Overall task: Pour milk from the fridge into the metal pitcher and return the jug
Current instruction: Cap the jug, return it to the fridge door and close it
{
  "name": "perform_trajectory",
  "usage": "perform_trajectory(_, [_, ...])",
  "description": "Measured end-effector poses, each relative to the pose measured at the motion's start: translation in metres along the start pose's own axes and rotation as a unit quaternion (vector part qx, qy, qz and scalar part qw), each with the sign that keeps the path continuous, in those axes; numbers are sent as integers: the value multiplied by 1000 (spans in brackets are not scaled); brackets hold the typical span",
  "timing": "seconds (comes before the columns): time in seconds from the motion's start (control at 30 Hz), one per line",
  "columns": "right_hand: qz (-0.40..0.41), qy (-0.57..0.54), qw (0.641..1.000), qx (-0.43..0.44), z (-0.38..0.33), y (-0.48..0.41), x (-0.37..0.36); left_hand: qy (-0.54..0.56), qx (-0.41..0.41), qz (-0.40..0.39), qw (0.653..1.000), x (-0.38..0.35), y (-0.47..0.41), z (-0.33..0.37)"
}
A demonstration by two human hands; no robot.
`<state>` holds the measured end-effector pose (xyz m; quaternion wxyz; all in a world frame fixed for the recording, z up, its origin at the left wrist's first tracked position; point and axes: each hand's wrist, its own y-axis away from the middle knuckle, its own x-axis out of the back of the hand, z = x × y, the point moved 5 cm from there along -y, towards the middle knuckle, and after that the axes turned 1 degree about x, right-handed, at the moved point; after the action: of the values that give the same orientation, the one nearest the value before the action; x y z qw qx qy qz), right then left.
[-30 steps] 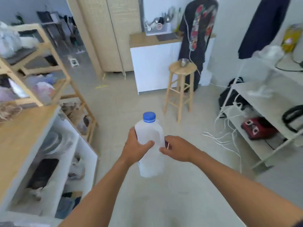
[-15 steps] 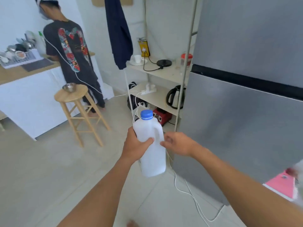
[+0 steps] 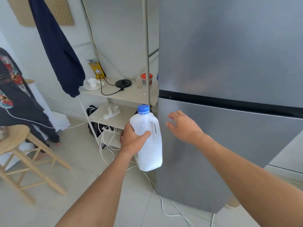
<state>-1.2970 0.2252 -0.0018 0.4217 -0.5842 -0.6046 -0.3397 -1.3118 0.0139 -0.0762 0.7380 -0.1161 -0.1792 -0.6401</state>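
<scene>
Milk jug [image 3: 150, 145]: white plastic, blue cap [image 3: 143, 109] on, upright, being carried in the air just beside the left edge of the fridge [image 3: 229, 54]. Left hand [image 3: 132, 141] is gripping its body beside the handle, thumb curling across the front and fingers wrapping behind. Right hand [image 3: 182, 126] is hovering with fingers spread in front of the lower door [image 3: 246, 145]; contact cannot be told. Step, as judged: returning the jug, with both doors sitting closed. The next move is calling for the free hand to find a door edge and pull. Writing: the jug is showing no label; the yellow packet [image 3: 96, 68] on the shelf [image 3: 127, 94] is bearing print too small to read.
</scene>
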Motion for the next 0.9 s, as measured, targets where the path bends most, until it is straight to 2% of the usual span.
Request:
perform_trajectory(0.13, [76, 67, 995, 11, -15, -55, 4, -6, -11, -13, 1000, 11, -50, 3])
perform_trajectory(0.3, [121, 164, 978, -44, -17, -102, -6, -12, -28, -49, 998, 15, -105, 8])
perform_trajectory(0.53, [177, 269, 941, -105, -5, -105, -22, -9, -50, -84, 995, 5, -131, 16])
perform_trajectory(0.7, [177, 236, 945, -139, -6, -110, -8, -6, -64, -105, 992, 5, -121, 22])
perform_trajectory(0.9, [185, 224, 949, -123, -18, -83, -7, -38, -90, -120, 988, 8, -109, 20])
